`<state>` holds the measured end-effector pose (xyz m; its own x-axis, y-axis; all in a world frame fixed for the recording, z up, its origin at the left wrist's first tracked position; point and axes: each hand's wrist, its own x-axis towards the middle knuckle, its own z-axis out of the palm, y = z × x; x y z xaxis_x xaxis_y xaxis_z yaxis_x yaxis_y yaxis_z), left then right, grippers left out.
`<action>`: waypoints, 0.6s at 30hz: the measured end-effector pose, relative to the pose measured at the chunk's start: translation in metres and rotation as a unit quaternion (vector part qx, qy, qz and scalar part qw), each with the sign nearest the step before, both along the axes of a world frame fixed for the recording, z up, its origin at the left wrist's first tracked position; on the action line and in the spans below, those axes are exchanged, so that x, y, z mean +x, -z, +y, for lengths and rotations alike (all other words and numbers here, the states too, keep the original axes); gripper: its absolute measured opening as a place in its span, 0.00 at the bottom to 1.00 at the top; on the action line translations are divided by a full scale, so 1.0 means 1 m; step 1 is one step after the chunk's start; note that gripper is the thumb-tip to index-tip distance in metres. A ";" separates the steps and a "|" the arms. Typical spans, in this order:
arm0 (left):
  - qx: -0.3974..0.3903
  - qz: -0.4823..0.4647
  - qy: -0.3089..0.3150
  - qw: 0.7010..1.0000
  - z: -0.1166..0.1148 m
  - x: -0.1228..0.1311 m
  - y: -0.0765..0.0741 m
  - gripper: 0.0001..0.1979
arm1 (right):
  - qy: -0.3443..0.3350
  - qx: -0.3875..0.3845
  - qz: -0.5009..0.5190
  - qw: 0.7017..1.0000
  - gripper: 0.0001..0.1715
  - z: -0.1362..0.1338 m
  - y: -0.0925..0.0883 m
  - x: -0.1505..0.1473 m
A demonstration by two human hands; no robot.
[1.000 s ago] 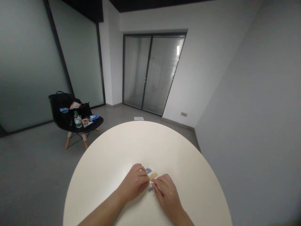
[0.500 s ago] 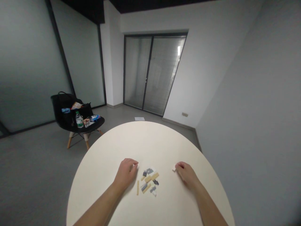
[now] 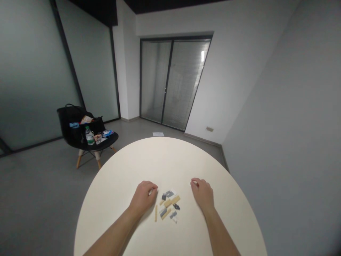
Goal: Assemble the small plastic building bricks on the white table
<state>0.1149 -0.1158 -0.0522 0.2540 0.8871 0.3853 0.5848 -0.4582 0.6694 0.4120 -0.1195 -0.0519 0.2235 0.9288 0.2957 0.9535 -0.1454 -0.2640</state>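
Observation:
My left hand [image 3: 144, 198] rests on the table left of a loose pile of toy bricks, its fingers loosely curled and a small gap between thumb and index finger. I see nothing held in it. To the right of the pile, my right hand [image 3: 203, 193] pinches a small white brick [image 3: 191, 183], mostly hidden by the fingertips. Among the pile are tan bricks [image 3: 167, 203], grey bricks [image 3: 169, 193], dark bricks [image 3: 176, 206] and a white brick [image 3: 174, 220]. A long tan brick [image 3: 156, 213] lies apart, nearest my left wrist.
The round cream table [image 3: 165, 156] carries the bricks. Beyond its left edge stands a black chair [image 3: 64, 122] with a bag, a bottle [image 3: 90, 136] and packets on it. A white sheet [image 3: 158, 134] shows past the far edge.
My right hand has moved left and slightly away from me, turning its fingertips toward the pile with the white brick. My left hand has barely shifted.

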 end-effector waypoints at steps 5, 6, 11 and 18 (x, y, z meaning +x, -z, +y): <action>0.001 -0.002 -0.001 1.000 0.001 0.000 0.002 0.11 | -0.050 0.018 0.010 0.999 0.19 0.001 0.006 0.003; 0.000 -0.002 -0.002 1.000 0.002 0.000 0.002 0.11 | -0.056 0.019 0.006 0.998 0.19 0.002 0.008 0.003; -0.009 0.000 -0.001 1.000 0.004 0.001 0.004 0.11 | -0.080 0.031 -0.013 0.996 0.16 0.003 0.013 0.006; -0.017 0.004 -0.001 1.000 0.003 0.001 0.002 0.11 | -0.090 0.031 -0.001 0.995 0.18 0.004 0.012 0.008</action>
<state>0.1163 -0.1125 -0.0546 0.2553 0.9000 0.3533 0.5907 -0.4345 0.6800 0.4201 -0.1160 -0.0636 0.0535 0.9334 0.3547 0.9634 0.0453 -0.2643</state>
